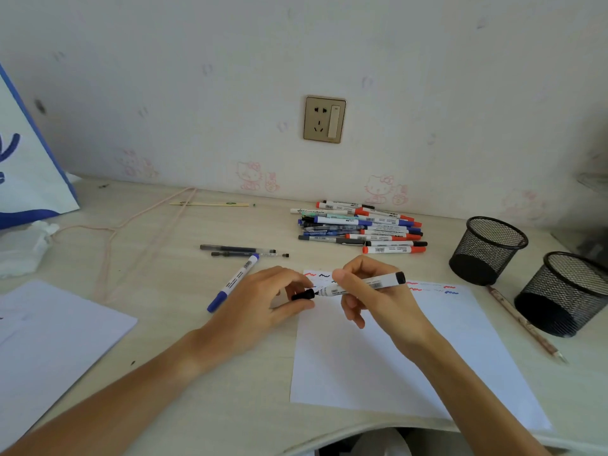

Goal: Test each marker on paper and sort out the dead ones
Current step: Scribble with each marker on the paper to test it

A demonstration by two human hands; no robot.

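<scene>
Pale bench [184, 291] under pink-cartoon wallpaper carries a white paper sheet [378, 357] w/ red, blue and black squiggles along its far edge. Right hand [368, 291] grips a black-ended marker [368, 285] lying roughly left-right over the far part of the sheet, tip pointing left; left hand [263, 301] pinches the black cap [302, 295] right at that tip, axis in line w/ the barrel, so prob capping or uncapping along that line. Untested pile [362, 230] sits beyond, two mesh pen cups [526, 274] far right, blue marker [234, 282] plus two pens left.
</scene>
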